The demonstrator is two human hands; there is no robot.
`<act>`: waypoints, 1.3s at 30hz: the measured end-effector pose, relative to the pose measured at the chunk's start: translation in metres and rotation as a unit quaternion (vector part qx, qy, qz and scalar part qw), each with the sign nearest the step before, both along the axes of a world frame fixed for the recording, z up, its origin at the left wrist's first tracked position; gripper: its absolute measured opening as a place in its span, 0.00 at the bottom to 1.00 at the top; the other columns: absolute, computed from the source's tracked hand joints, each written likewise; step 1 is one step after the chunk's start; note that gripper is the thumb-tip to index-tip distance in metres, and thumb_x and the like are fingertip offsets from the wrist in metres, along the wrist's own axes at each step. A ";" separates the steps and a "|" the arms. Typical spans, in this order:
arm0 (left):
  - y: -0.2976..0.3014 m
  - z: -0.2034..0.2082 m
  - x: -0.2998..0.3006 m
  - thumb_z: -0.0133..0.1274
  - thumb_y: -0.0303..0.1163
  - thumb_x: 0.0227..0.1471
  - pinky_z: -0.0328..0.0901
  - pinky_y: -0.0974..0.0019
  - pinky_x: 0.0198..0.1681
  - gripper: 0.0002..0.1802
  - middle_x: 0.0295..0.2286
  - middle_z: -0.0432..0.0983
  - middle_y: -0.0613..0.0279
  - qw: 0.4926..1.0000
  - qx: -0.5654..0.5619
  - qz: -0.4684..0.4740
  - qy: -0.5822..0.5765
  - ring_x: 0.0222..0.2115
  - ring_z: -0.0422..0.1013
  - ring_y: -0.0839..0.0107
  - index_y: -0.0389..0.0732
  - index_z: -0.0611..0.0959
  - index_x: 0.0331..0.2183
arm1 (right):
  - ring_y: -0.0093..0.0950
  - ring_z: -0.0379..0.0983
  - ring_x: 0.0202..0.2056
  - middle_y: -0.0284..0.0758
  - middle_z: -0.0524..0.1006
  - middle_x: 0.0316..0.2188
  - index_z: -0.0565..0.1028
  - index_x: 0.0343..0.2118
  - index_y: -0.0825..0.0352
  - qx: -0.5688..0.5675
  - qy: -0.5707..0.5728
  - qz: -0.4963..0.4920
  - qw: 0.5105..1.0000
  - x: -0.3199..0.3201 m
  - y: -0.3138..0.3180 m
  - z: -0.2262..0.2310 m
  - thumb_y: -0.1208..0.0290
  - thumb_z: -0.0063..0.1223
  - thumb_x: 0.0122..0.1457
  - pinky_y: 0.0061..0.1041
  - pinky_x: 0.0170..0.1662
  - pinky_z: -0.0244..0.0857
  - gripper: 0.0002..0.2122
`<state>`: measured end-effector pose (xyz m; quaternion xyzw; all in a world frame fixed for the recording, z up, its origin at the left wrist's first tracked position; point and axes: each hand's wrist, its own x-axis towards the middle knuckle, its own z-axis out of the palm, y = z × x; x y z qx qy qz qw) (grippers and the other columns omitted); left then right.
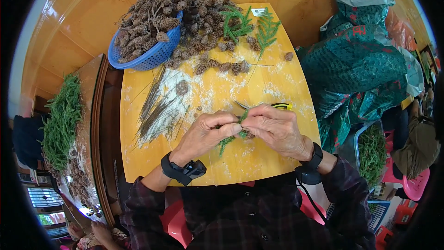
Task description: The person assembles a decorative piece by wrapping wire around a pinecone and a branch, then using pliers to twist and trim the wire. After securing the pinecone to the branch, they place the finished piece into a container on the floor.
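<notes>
Close together over the near part of the yellow table, my left hand (pixel 206 134) and my right hand (pixel 277 132) pinch a small green pine sprig (pixel 225 144) between their fingertips. The sprig's needles show below and above the fingers; its middle is hidden. A bit of brown shows under my right fingers, too covered to name. Just beyond my right hand lies a tool with a yellow and black handle (pixel 283 106) and a thin dark metal tip, partly hidden by the hand. Left of my left hand is a bundle of thin dark wire-like stems (pixel 157 106).
A blue basket (pixel 150 53) heaped with pine cones (pixel 152 16) stands at the far left. Loose cones and green sprigs (pixel 267 30) lie beside it. White flakes dust the table (pixel 259 166). Large green bags (pixel 354 69) stand right; a side table holds greenery (pixel 64 120), near another person's hands (pixel 101 232).
</notes>
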<state>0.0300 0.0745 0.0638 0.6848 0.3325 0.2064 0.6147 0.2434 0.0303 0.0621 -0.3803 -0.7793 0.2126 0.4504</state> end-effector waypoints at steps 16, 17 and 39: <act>-0.013 0.007 0.008 0.54 0.25 0.53 0.64 0.74 0.34 0.11 0.28 0.75 0.66 0.995 0.043 0.090 -0.023 0.28 0.70 0.80 0.35 0.79 0.40 | 0.29 0.76 0.28 0.38 0.77 0.29 0.77 0.33 0.71 0.038 0.028 -0.035 0.998 -0.006 0.003 0.001 0.85 0.59 0.48 0.22 0.28 0.70 0.08; -0.013 0.007 0.009 0.54 0.25 0.53 0.64 0.74 0.34 0.11 0.28 0.75 0.66 0.995 0.042 0.090 -0.023 0.28 0.70 0.80 0.35 0.79 0.40 | 0.29 0.76 0.28 0.38 0.77 0.29 0.77 0.33 0.71 0.037 0.028 -0.035 0.998 -0.007 0.002 0.002 0.85 0.59 0.48 0.22 0.28 0.70 0.08; -0.024 -0.007 0.018 0.54 0.20 0.48 0.63 0.73 0.42 0.11 0.31 0.73 0.66 0.983 0.087 0.152 -0.049 0.36 0.68 0.80 0.37 0.72 0.36 | 0.17 0.72 0.22 0.32 0.75 0.26 0.75 0.35 0.72 -0.225 0.105 -0.022 0.968 -0.010 0.006 0.005 0.82 0.56 0.54 0.17 0.24 0.65 0.06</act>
